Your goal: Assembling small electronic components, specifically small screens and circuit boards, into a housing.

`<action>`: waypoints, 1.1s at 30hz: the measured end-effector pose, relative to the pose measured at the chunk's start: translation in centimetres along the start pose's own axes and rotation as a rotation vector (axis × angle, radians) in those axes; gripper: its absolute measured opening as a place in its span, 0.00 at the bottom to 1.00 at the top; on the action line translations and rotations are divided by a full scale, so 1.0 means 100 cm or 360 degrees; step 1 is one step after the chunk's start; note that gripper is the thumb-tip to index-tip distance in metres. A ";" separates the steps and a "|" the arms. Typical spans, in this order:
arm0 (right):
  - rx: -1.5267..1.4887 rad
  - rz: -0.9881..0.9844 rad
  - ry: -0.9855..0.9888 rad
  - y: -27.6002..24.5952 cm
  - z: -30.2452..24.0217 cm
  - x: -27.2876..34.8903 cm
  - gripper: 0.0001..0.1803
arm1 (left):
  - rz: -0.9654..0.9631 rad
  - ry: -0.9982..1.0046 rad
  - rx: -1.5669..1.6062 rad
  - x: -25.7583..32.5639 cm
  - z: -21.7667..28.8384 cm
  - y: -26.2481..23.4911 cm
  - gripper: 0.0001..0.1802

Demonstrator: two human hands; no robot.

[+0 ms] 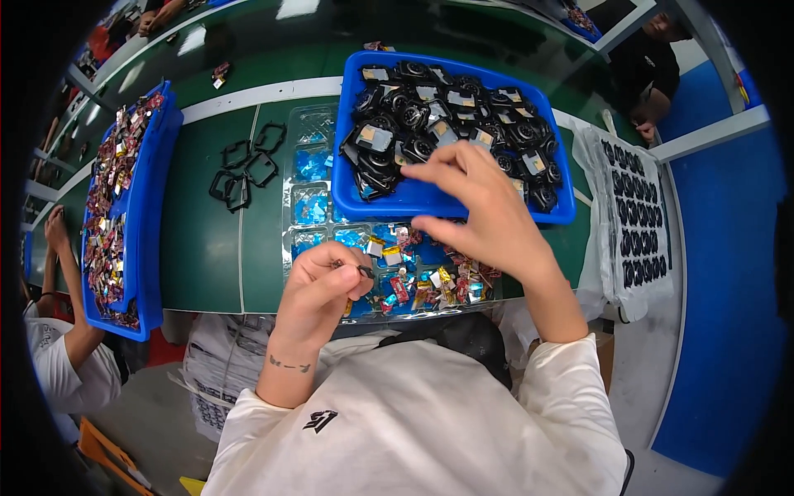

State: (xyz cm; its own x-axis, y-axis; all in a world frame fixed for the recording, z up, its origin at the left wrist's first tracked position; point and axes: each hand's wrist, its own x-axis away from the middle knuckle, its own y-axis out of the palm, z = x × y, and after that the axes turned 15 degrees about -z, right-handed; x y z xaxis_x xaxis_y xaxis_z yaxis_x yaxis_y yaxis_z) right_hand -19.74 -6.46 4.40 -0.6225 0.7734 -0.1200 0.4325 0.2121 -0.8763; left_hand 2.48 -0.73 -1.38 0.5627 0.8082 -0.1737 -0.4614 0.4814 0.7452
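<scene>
Left hand (318, 285): pinched on one small dark part (364, 269), over the clear compartment tray (302, 178); a loose pinch could drop it among the foil-wrapped pieces (430, 285).
Right hand (484, 207): fingers spread, empty, at the blue bin (451, 202) rim.
Blue bins: two.
Black frames (244, 169): about four.

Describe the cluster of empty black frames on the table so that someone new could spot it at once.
On the green table, look between the long blue tray at the left and the blue bin of round black parts. The black frames lie there bare: thin, hollow outlines, unlike the solid parts nearby.
</scene>
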 end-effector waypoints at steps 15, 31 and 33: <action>-0.1744 0.0255 0.0274 0.018 -0.026 0.014 0.17 | 0.0226 0.0406 -0.1634 -0.024 0.008 0.025 0.05; -0.1874 0.0291 0.0279 0.041 -0.045 0.034 0.17 | 0.0352 0.0272 -0.2010 -0.037 0.001 0.036 0.03; -0.1829 0.0280 0.0303 0.042 -0.046 0.035 0.17 | 0.0358 0.0256 -0.1965 -0.037 0.001 0.036 0.03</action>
State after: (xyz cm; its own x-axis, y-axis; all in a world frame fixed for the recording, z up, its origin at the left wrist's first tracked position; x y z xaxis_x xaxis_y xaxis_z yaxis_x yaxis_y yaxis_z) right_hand -17.09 -0.16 2.41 -0.4303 0.9018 -0.0402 0.8971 0.4321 0.0921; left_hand -1.15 -2.02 2.02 0.3396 0.9033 -0.2622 -0.9156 0.2537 -0.3119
